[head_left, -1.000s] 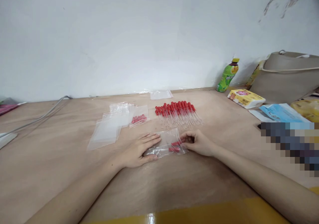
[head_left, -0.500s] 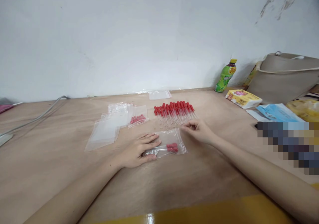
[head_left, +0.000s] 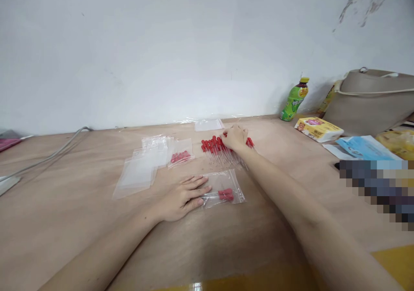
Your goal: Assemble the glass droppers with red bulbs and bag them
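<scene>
My left hand [head_left: 181, 198] lies flat with its fingers spread, pressing the left part of a clear zip bag [head_left: 223, 179] onto the table. Inside that bag, a few glass droppers with red rubber bulbs [head_left: 225, 194] lie with the bulbs to the right. Beyond it is a row of loose droppers [head_left: 211, 146], their red bulbs facing the wall and their glass tips toward me. My right hand [head_left: 235, 138] is over the right half of this row, its fingers curled down among the bulbs. The hand itself hides what the fingertips grip.
Left of the row lie a bag of droppers [head_left: 180, 156] and overlapping flat zip bags [head_left: 137, 172]. Another flat bag [head_left: 208, 124] is by the wall. On the right stand a green drink bottle [head_left: 294, 101], a yellow tissue pack [head_left: 318, 129] and a grey bag [head_left: 368, 105].
My right hand has moved away from me and slightly left, from beside the zip bag's upper right corner onto the loose droppers. My left hand stays flat on the bag.
</scene>
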Action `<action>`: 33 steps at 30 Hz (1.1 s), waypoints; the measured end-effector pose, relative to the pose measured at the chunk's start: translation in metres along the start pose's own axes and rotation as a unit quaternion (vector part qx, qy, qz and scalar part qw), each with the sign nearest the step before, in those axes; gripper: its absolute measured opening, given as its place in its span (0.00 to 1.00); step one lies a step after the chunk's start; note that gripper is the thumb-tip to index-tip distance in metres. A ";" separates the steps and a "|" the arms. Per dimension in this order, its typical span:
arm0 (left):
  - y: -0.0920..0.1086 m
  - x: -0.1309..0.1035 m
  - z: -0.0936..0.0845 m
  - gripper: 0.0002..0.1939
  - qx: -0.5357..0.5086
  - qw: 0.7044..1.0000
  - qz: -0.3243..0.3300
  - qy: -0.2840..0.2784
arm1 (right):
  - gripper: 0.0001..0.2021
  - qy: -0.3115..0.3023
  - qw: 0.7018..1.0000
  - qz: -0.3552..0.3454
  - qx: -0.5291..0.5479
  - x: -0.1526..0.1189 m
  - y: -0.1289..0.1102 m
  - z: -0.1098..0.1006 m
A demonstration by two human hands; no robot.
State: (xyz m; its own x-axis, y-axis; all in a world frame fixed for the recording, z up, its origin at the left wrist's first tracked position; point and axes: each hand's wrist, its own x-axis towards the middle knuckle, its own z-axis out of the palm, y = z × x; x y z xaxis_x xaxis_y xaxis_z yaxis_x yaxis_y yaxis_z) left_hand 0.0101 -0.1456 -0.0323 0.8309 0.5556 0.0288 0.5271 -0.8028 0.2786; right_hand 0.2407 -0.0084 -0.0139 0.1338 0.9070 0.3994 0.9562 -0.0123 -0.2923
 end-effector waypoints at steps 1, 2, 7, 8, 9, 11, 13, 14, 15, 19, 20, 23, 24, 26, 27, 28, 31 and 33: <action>0.000 0.000 0.000 0.22 0.001 1.000 0.001 0.001 | 0.12 -0.005 1.000 0.012 0.013 0.002 0.001 0.001; 0.000 0.000 0.000 0.22 0.001 1.000 0.003 0.003 | 0.11 -0.005 0.999 0.026 0.031 0.004 0.002 0.002; 0.002 0.001 -0.002 0.22 -0.009 1.000 -0.002 0.002 | 0.08 0.003 0.971 0.050 0.236 0.006 0.016 -0.009; 0.002 0.001 -0.002 0.22 -0.011 1.000 -0.005 0.000 | 0.09 0.002 0.961 0.039 0.275 0.002 0.021 -0.014; 0.002 0.001 -0.002 0.22 -0.012 1.000 -0.006 0.000 | 0.10 0.007 0.949 0.028 0.314 -0.003 0.027 -0.018; 0.002 0.001 -0.002 0.22 -0.012 1.000 -0.006 0.001 | 0.12 0.039 0.917 0.017 0.396 -0.019 0.040 -0.026; 0.002 0.000 -0.002 0.22 -0.015 1.000 -0.005 0.003 | 0.15 0.092 0.868 0.040 0.486 -0.040 0.056 -0.033; 0.002 0.000 -0.002 0.22 -0.017 1.000 -0.006 0.004 | 0.17 0.101 0.852 0.065 0.510 -0.051 0.063 -0.035; 0.001 0.000 -0.002 0.22 -0.019 1.000 -0.007 0.006 | 0.18 0.097 0.840 0.091 0.525 -0.063 0.069 -0.036; 0.002 0.001 -0.003 0.22 -0.017 1.000 -0.009 0.004 | 0.18 0.039 0.791 0.180 0.584 -0.099 0.081 -0.032; 0.003 0.001 -0.003 0.22 -0.016 1.000 -0.010 0.003 | 0.18 0.027 0.772 0.194 0.604 -0.106 0.080 -0.031; 0.003 0.000 -0.002 0.25 -0.009 1.000 -0.017 0.012 | 0.18 -0.048 0.729 0.207 0.650 -0.120 0.073 -0.029; 0.003 -0.001 -0.001 0.26 -0.006 1.000 -0.021 0.018 | 0.18 -0.084 0.727 0.200 0.652 -0.123 0.071 -0.030; 0.003 -0.001 0.000 0.28 0.001 0.999 -0.024 0.028 | 0.18 -0.157 0.744 0.164 0.629 -0.127 0.070 -0.032; 0.003 -0.002 0.000 0.28 0.004 0.999 -0.024 0.030 | 0.18 -0.188 0.757 0.140 0.610 -0.127 0.070 -0.034; 0.003 -0.002 0.000 0.28 0.007 0.999 -0.023 0.030 | 0.18 -0.215 0.769 0.114 0.591 -0.128 0.071 -0.035; 0.004 -0.002 -0.001 0.28 0.008 0.999 -0.021 0.027 | 0.16 -0.264 0.789 0.054 0.551 -0.128 0.071 -0.037; 0.004 -0.001 -0.002 0.28 0.007 0.999 -0.024 0.029 | 0.15 -0.278 0.791 0.032 0.545 -0.130 0.066 -0.036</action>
State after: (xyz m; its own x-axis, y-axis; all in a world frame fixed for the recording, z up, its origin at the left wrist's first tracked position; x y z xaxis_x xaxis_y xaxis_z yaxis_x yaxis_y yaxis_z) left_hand 0.0111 -0.1495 -0.0295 0.7935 0.6043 0.0718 0.5682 -0.7780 0.2681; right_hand 0.2960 -0.1419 -0.0542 -0.2509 0.9680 -0.0014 0.1204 0.0298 -0.9923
